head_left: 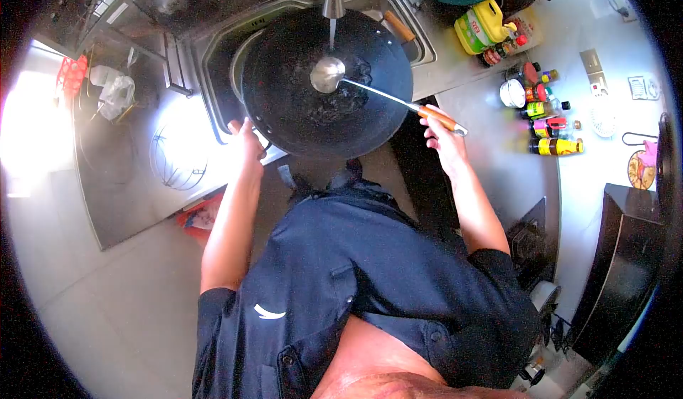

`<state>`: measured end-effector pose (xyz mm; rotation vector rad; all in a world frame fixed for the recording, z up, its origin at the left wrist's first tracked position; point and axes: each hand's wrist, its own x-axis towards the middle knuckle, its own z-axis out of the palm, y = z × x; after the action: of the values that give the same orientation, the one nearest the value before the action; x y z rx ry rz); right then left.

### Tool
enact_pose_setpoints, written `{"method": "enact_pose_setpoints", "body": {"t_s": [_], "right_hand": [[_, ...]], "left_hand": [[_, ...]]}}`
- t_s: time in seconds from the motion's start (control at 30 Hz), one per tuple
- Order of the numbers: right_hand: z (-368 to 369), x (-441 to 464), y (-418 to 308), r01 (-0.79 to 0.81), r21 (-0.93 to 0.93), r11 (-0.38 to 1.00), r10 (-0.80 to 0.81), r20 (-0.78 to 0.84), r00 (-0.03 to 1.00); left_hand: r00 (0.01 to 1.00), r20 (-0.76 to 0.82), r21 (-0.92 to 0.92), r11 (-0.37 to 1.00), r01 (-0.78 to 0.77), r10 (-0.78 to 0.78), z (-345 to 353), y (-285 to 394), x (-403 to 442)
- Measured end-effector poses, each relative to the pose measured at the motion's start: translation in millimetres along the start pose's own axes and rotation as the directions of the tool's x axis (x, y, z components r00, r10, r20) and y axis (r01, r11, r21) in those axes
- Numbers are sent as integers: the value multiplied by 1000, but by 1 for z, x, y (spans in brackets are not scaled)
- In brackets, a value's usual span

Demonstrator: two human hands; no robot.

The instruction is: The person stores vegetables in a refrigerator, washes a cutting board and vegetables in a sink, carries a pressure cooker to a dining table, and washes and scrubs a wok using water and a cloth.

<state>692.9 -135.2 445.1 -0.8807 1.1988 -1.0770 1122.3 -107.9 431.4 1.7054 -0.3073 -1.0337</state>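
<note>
A large black wok [284,114] rests over the sink under the tap, with water in its bottom. My left hand [247,145] is closed round the wok's handle at the near left rim. In my right hand [446,141] is a ladle [380,94] with an orange handle, the fingers wrapped round its grip. The ladle's round metal bowl [328,75] hangs over the middle of the wok. Water runs from the metal tap [333,0] into the wok. A wooden handle [399,27] shows at the wok's far right.
Behind the wok is the steel sink [210,64]. On the right counter stand a yellow oil jug [484,27] and several sauce bottles [555,146]. A wire rack [178,158] and a plastic bag [117,96] lie on the left. A dark range hood [617,271] is at lower right.
</note>
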Motion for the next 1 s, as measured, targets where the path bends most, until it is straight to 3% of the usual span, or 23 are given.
{"method": "enact_pose_setpoints", "body": {"t_s": [0.1, 0.13, 0.17, 0.2, 0.23, 0.27, 0.3, 0.33, 0.37, 0.47, 0.53, 0.6, 0.73, 0.77, 0.83, 0.9, 0.93, 1.0], "right_hand": [[-31, -1, -4, 83, -333, 939, -8, 219, 976], [-50, 9, -12, -1, -453, 891, 90, 176, 980], [-75, 26, -14, 270, -577, 770, -102, 308, 946], [-113, 70, 2, 253, -614, 748, -177, 183, 967], [-114, 76, -31, 279, -765, 581, -274, 138, 952], [-100, 82, -72, 217, -732, 646, -240, 75, 968], [-96, 107, -94, 270, -711, 650, -280, 106, 954], [-80, 126, -120, 391, -769, 505, -366, 220, 904], [-66, 155, -134, 575, -771, 273, -497, 398, 771], [10, 226, -175, 705, -705, -75, -417, 664, 620], [58, 285, -170, 753, -636, -168, -373, 749, 548], [103, 345, -162, 705, -665, -246, -194, 746, 637], [148, 472, -128, 765, -518, -383, -135, 850, 509], [161, 481, -130, 726, -603, -331, -49, 779, 625], [177, 491, -132, 678, -676, -287, 56, 695, 717], [182, 478, -144, 677, -645, -353, 66, 705, 706], [186, 468, -150, 667, -551, -501, 80, 738, 670], [190, 495, -153, 669, -540, -511, 49, 759, 649]], "left_hand": [[1000, 26, -10, 1000, -9, 9, -7, -5, 0], [1000, 18, -9, 1000, -20, 20, -9, -4, -2], [999, 11, -8, 999, -31, 31, -7, -3, -4], [999, -29, 28, 999, -17, 18, -1, 7, -13], [999, -31, 26, 1000, -15, 16, 3, 7, -13], [999, -27, 19, 999, -34, 35, 6, 6, -11], [998, -31, 13, 998, -55, 55, 7, 6, -8], [998, -23, -11, 998, -62, 62, 8, 1, -2], [998, -32, -12, 998, -62, 62, 12, 1, -3], [994, -93, -7, 998, -59, 58, 31, 10, -12], [994, -89, 2, 998, -58, 58, 40, 12, -13], [995, -72, -44, 997, -68, 65, 41, 4, 1], [989, -119, -53, 994, -100, 93, 62, 23, -14], [988, -128, -54, 994, -91, 84, 62, 27, -13], [993, -110, -93, 995, 41, -52, 58, 30, -8], [986, -132, -138, 987, 85, -103, 58, 29, -4], [988, -134, -140, 989, 50, -69, 61, 32, -7], [989, -150, -70, 997, -12, 1, 72, 50, -5]]}}
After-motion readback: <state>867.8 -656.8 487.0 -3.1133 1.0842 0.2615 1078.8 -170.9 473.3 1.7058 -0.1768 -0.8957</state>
